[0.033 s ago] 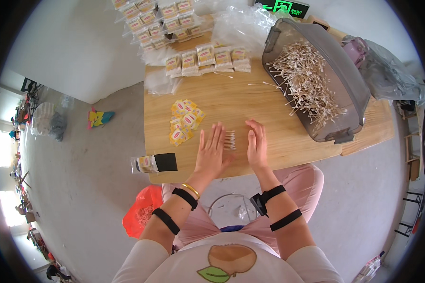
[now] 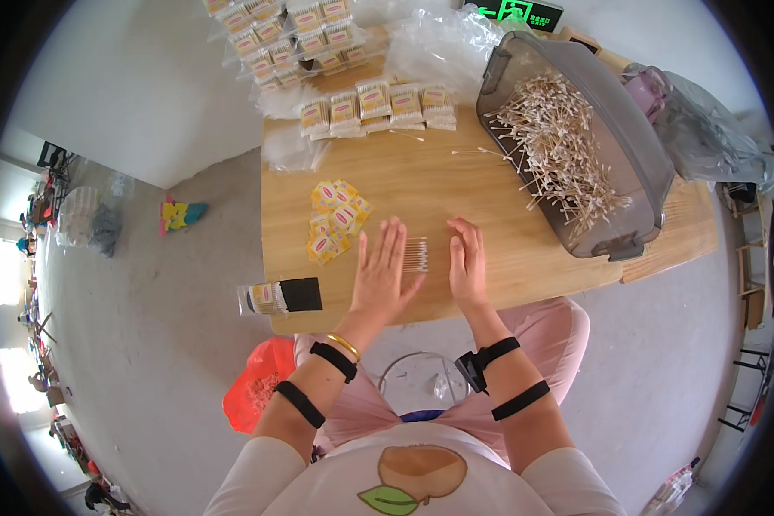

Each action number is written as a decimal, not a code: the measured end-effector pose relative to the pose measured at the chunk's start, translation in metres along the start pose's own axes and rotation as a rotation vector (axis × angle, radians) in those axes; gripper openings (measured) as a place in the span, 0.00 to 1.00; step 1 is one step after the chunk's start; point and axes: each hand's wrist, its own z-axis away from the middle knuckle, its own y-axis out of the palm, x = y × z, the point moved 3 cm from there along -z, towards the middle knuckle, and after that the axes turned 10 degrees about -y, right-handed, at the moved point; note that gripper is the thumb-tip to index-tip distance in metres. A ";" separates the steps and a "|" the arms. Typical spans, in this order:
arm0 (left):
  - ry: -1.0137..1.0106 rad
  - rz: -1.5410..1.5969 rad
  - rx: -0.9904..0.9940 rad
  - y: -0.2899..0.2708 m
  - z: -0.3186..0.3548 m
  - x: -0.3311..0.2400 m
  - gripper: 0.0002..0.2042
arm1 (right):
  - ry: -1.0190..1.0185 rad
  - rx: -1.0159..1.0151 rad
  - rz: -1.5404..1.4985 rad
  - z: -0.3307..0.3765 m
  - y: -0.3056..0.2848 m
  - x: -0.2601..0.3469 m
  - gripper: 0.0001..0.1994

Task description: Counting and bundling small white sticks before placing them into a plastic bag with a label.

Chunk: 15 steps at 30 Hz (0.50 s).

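I judge squaring in hand: left hand (image 2: 383, 273) and right hand (image 2: 466, 262), fingers extended flat, flank swab bundle (image 2: 414, 254) near counter (image 2: 525, 249) front edge; next, gather evenly.

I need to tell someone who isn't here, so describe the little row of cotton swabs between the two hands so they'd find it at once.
Start at the wooden table, near its front edge. The left hand and right hand lie flat there, and the row of cotton swabs sits between them. Unlike the loose heap in the grey bin, these lie side by side.
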 end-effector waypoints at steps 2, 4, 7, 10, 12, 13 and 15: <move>-0.011 0.107 -0.135 -0.021 -0.006 0.009 0.37 | -0.058 0.019 0.030 -0.001 -0.002 -0.002 0.13; -0.045 0.141 -0.210 -0.026 -0.008 0.031 0.35 | -0.063 0.060 0.058 0.000 -0.003 -0.004 0.14; -0.088 0.065 -0.296 -0.022 0.003 0.053 0.27 | -0.058 0.173 0.136 0.003 0.000 0.004 0.14; -0.098 0.039 -0.276 -0.014 0.012 0.059 0.22 | -0.191 0.307 0.276 0.020 0.001 0.028 0.15; -0.104 0.036 -0.289 -0.015 0.007 0.058 0.18 | -0.256 0.370 0.331 0.032 0.005 0.038 0.17; -0.109 0.049 -0.281 -0.015 0.005 0.058 0.17 | -0.270 0.388 0.342 0.035 0.008 0.041 0.18; -0.116 0.076 -0.263 -0.014 0.003 0.058 0.14 | -0.297 0.422 0.365 0.040 0.015 0.045 0.19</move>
